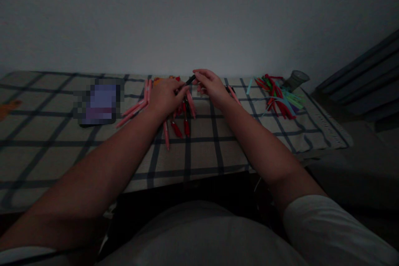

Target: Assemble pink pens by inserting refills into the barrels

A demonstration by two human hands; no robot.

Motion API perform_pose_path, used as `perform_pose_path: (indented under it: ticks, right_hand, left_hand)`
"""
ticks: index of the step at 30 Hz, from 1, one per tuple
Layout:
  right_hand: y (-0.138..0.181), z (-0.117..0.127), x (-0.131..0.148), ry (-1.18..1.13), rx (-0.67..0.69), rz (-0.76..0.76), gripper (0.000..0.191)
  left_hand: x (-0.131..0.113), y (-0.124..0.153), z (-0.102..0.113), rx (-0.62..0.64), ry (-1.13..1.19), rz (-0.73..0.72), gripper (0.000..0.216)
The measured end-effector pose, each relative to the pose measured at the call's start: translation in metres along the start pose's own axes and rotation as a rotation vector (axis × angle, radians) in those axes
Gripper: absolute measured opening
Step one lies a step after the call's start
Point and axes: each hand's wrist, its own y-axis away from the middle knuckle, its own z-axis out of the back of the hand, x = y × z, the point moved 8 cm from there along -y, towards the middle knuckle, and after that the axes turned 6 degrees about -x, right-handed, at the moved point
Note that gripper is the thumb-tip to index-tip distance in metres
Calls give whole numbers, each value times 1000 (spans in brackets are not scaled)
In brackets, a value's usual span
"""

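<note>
A slim black pen (190,79) spans the gap between my two hands above the far part of the table. My left hand (166,96) is closed, thumb and fingers pinching the pen's lower end. The other end is pinched by the fingertips of my right hand (212,86). Several pink pens (133,112) lie beside and under my left hand. Just below it, red pieces (186,126) with slim stems stick out, partly hidden by the hand. More pink and dark pens (235,95) lie behind my right wrist.
A checked cloth (199,153) covers the table, which meets a plain wall. At left lies a phone (101,104) with a blurred screen, and an orange item (9,109). Red and green strips (280,102) lie at right near a tipped clear cup (296,80).
</note>
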Motion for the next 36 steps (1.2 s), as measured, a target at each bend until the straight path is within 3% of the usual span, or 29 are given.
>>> perform_pose_path:
  ticks: [8,26,36]
  right_hand:
    - [1,-1,2,-1,-25,-13,37]
    - [6,-2,9,79,-63,-19,57]
    - [4,-3,4,35,-41,-18,41]
  left_hand:
    - [3,-1,-2,-16,-24,-1,42]
    - [3,-1,-7,-24,-20,-51,39]
    - [1,-1,-2,0,-2,-6,45]
